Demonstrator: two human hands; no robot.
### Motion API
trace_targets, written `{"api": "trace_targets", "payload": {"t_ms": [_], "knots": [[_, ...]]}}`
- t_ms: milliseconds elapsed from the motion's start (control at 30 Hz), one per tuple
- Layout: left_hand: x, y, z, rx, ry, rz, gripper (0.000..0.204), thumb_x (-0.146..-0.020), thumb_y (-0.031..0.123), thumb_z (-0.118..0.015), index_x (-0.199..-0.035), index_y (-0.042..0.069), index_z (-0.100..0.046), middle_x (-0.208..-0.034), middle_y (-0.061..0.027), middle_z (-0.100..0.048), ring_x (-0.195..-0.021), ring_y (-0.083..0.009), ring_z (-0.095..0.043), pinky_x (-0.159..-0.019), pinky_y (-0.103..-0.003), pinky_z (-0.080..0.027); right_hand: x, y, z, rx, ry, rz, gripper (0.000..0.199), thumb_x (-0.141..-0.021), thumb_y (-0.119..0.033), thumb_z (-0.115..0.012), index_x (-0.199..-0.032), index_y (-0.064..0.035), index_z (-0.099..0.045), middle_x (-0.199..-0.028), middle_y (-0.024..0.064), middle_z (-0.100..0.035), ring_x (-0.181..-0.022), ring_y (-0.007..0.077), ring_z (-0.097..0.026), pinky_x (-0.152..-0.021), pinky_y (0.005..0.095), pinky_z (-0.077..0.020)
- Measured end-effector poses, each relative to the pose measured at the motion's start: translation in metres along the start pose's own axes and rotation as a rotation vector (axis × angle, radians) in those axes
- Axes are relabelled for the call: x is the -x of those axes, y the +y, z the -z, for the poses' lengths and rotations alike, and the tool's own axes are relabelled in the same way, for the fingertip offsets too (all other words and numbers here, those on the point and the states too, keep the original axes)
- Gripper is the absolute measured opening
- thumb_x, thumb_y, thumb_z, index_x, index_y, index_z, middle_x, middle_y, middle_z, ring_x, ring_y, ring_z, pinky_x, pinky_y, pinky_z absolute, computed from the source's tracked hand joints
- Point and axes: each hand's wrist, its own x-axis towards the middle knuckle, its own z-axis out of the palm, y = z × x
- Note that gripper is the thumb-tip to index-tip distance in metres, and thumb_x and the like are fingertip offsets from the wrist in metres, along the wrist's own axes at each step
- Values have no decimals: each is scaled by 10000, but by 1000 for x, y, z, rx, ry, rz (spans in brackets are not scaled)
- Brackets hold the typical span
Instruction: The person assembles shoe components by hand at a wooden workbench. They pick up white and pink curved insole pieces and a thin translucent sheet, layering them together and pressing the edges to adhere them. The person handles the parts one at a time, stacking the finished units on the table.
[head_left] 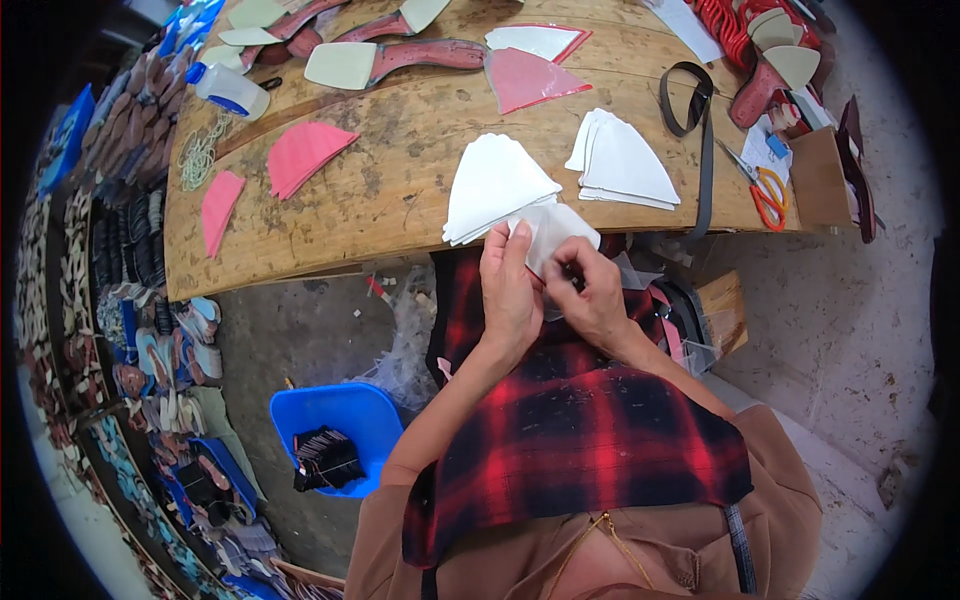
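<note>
A seated worker holds a white fan-shaped piece (556, 232) just off the near edge of a curved wooden worktop (380, 195), over a lap covered in red-and-black plaid cloth (570, 420). The left hand (508, 290) has its grip clamped on the piece's left edge, fingers upright along it, while the right hand (592, 290) pinches the lower right edge, fingertips curled in at the same seam. The piece rises up and away from both grips toward the worktop, its broad rounded end farthest from the body and its narrow end down between the two hands; neither hand is clearly the nearer, as both meet on it almost touching. Just beyond, on the worktop, lies a stack of matching white pieces (495, 185), touching or nearly touching the held one, with a second white stack (625, 160) to its right. Farther right sit orange-handled scissors (765, 190) and a dark strap loop (695, 130); pink pieces (300, 155) lie well apart to the left. A blue bin (345, 420) stands on the floor below.
</note>
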Motion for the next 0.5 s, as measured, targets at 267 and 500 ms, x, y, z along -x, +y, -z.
{"api": "trace_targets", "payload": {"t_ms": [267,500], "knots": [[7,9,10,-23,-220,117,207,-980,181,-578,-1118,58,-485,-946,-55,-622,-727,-111,-604,-604,-229,-494,-14,-13,13,-256,-147,-423,254,-945,-243,-622,-838,-16,-587,-626,26,-586,-514,79,-519,-471,259,-409],[-1,6,22,-82,-201,210,426,-1019,317,-543,-1312,8,-554,-1099,-45,-655,-882,-106,-624,-687,-254,-512,-10,-11,-5,-298,-42,-388,217,-940,-184,-630,-828,-3,-589,-620,28,-583,-518,74,-498,-471,275,-398]]}}
